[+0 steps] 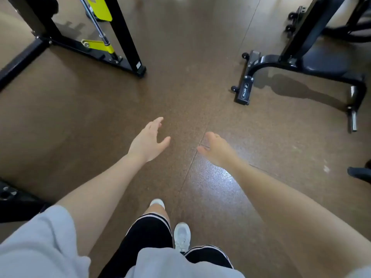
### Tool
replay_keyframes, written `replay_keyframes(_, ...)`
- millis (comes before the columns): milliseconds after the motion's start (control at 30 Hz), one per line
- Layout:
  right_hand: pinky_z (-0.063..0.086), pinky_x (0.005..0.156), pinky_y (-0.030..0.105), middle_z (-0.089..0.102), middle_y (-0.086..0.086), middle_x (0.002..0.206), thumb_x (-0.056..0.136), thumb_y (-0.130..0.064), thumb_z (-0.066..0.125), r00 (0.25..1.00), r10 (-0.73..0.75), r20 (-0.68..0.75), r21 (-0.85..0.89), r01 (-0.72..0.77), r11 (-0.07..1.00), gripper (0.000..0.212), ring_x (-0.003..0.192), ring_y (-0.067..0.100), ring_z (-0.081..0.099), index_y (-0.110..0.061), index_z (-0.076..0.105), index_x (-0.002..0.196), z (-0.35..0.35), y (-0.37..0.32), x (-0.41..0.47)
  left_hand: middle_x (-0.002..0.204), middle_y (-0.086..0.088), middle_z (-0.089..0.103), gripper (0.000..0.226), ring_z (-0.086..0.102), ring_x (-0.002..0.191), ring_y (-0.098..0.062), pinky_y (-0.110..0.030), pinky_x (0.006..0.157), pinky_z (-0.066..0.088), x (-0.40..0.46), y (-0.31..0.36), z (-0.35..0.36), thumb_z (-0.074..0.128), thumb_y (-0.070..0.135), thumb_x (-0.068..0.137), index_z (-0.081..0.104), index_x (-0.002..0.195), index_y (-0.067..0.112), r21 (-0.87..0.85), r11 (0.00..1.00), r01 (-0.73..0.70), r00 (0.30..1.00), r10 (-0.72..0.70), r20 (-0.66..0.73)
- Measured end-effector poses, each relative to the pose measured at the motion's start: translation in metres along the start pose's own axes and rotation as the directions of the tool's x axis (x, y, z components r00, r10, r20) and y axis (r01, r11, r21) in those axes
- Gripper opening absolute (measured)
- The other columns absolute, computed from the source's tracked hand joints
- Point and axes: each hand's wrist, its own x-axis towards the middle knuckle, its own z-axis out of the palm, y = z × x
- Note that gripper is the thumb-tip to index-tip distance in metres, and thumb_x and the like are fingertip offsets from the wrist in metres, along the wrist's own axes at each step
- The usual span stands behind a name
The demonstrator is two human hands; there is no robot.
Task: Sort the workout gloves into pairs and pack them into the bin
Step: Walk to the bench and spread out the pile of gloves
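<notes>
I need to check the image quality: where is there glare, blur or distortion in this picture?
Head view: glare whitens the brown floor below the right hand; the top edge is blurred; wide-angle distortion bends the black bench frame and stretches both forearms; the left hand is reasonably sharp.

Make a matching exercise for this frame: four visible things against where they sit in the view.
Things:
1. left hand
2. right hand
3. black and yellow machine frame
4. black bench base

Places:
A. upper right, on the floor
B. centre, right of the floor seam, empty
C. upper left, on the floor
D. centre, left of the floor seam, empty

Pairs: 1-D, 2-B, 3-C, 4-A
</notes>
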Motion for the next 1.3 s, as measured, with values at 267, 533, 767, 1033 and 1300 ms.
replay_keyframes(267, 0.045, 0.095, 0.042, 0.041, 0.012, 0.140, 0.092, -0.040, 0.048, 0.992, -0.125, 0.014, -0.079, 0.125, 0.989, 0.060, 0.122, 0.031, 0.046, -0.008, 0.029, 0.139, -0.051, -0.044, 0.118, 0.137, 0.000, 0.042, 0.062, 0.049, 0.117, -0.018, -0.038, 0.093, 0.043, 0.113, -0.029, -0.047, 0.054, 0.033, 0.086, 0.025, 0.140, 0.021, 0.024, 1.000, 0.014, 0.996, -0.012, -0.093)
replay_keyframes(533, 0.045, 0.096, 0.044, 0.042, 0.011, 0.140, 0.092, -0.039, 0.047, 0.995, -0.080, 0.057, -0.050, 0.082, 0.995, 0.057, 0.123, 0.030, 0.045, -0.011, 0.030, 0.138, -0.130, -0.098, 0.283, 0.139, -0.003, 0.042, 0.060, 0.047, 0.119, -0.019, -0.036, 0.092, 0.043, 0.290, -0.053, -0.125, 0.052, 0.031, 0.088, 0.026, 0.141, 0.019, 0.021, 0.999, 0.035, 0.998, -0.033, -0.054)
replay_keyframes(767, 0.042, 0.099, 0.044, 0.043, 0.009, 0.139, 0.092, -0.039, 0.047, 0.997, 0.037, -0.068, 0.037, -0.035, 0.999, 0.057, 0.124, 0.029, 0.045, -0.011, 0.031, 0.138, -0.207, -0.081, 0.398, 0.138, -0.002, 0.044, 0.062, 0.048, 0.118, -0.018, -0.032, 0.092, 0.040, 0.441, -0.024, -0.147, 0.053, 0.028, 0.088, 0.024, 0.142, 0.020, 0.013, 0.998, -0.062, 0.997, 0.062, 0.049)
replay_keyframes(1033, 0.045, 0.097, 0.044, 0.044, 0.011, 0.139, 0.093, -0.039, 0.046, 0.974, 0.188, -0.123, 0.141, -0.170, 0.975, 0.056, 0.119, 0.030, 0.050, -0.010, 0.030, 0.138, -0.317, -0.005, 0.554, 0.134, -0.003, 0.046, 0.061, 0.052, 0.111, -0.020, -0.030, 0.089, 0.041, 0.638, 0.029, -0.122, 0.054, 0.027, 0.088, 0.026, 0.141, 0.019, -0.024, 0.987, -0.160, 0.977, 0.162, 0.139)
replay_keyframes(1300, 0.043, 0.098, 0.043, 0.044, 0.010, 0.140, 0.093, -0.039, 0.045, 0.988, 0.134, -0.072, 0.016, -0.133, 0.991, 0.055, 0.123, 0.030, 0.046, -0.009, 0.031, 0.137, -0.464, 0.029, 0.732, 0.133, 0.000, 0.047, 0.057, 0.051, 0.097, -0.015, -0.032, 0.092, 0.041, 0.845, 0.087, -0.145, 0.054, 0.027, 0.087, 0.030, 0.139, 0.019, -0.083, 0.996, -0.035, 0.995, 0.042, 0.092)
